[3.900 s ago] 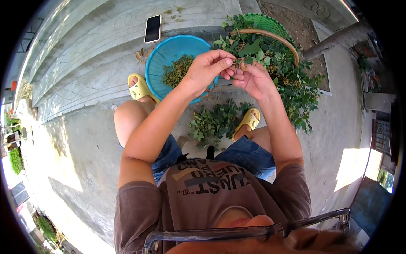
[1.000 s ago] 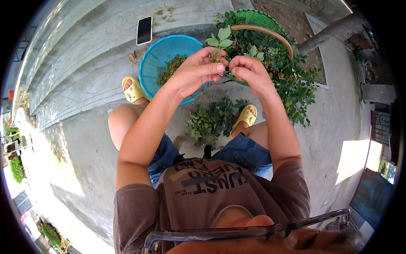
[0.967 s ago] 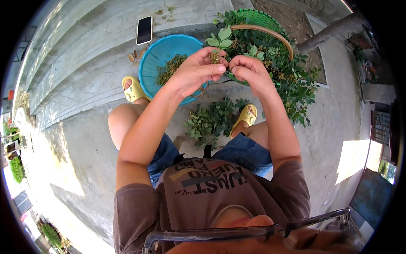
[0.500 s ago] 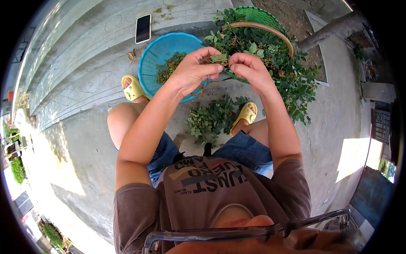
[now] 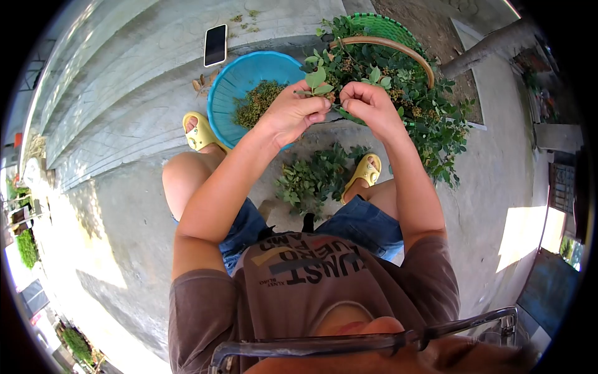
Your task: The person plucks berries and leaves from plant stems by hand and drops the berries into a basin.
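My left hand (image 5: 295,115) pinches a leafy sprig (image 5: 316,80), its green leaves fanning up above the fingers. A small brownish berry cluster shows between the two hands, near the fingertips. Close by on the right, my right hand (image 5: 372,110) has thumb and forefinger pressed together; whatever is in that pinch is too small to make out. Beneath and left of my left hand is a blue plastic basin (image 5: 222,93) with a heap of greenish-brown berry clusters (image 5: 259,102) in it. Behind my right hand, a green woven basket (image 5: 381,26) overflows with leafy berry branches (image 5: 430,118).
A brown curved handle (image 5: 398,47) arches over the basket. Stripped-looking leafy cuttings (image 5: 314,177) lie on the ground between my feet, which wear yellow sandals (image 5: 200,132). On the concrete step beyond the basin rests a phone (image 5: 215,45). Dry leaves (image 5: 202,82) lie beside the basin.
The sprig in my left hand has turned, so its leaves now stand up more. Both hands remain close together, with my left hand slightly lower. The whole view has shifted a little.
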The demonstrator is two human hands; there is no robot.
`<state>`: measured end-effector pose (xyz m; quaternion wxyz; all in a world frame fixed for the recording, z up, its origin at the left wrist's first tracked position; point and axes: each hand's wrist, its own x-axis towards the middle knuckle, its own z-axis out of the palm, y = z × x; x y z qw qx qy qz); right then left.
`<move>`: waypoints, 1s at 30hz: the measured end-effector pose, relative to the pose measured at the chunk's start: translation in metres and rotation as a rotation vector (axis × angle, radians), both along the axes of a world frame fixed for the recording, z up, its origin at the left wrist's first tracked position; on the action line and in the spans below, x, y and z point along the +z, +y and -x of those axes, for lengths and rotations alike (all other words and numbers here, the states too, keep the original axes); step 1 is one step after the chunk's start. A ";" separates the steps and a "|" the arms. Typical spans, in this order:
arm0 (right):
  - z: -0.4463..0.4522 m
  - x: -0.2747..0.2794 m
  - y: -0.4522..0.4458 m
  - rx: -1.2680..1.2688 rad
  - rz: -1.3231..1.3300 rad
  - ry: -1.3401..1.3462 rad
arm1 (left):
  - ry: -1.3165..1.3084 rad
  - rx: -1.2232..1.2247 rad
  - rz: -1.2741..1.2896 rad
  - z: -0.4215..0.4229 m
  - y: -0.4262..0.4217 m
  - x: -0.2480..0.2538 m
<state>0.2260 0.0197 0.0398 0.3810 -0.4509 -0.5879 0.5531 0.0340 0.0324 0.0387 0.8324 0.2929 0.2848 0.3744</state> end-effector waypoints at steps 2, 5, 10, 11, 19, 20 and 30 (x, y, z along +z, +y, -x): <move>-0.004 0.000 0.000 -0.058 0.023 0.046 | -0.041 0.043 0.028 0.003 0.004 -0.010; -0.027 0.006 0.007 -0.155 0.019 0.118 | -0.007 0.173 0.075 0.011 0.011 -0.014; -0.030 0.025 -0.004 0.350 -0.045 -0.325 | 0.066 0.079 0.040 0.007 0.000 -0.003; -0.027 0.023 -0.005 0.345 -0.038 -0.325 | 0.111 0.016 0.043 0.005 -0.002 -0.003; 0.006 0.009 -0.003 0.049 -0.353 -0.114 | 0.244 -0.176 0.003 -0.009 -0.014 -0.015; 0.005 0.009 -0.002 0.059 -0.220 0.033 | 0.244 -0.178 0.005 -0.009 -0.015 -0.014; 0.000 0.005 0.001 -0.042 0.004 0.234 | -0.100 -0.176 0.079 -0.002 -0.012 -0.014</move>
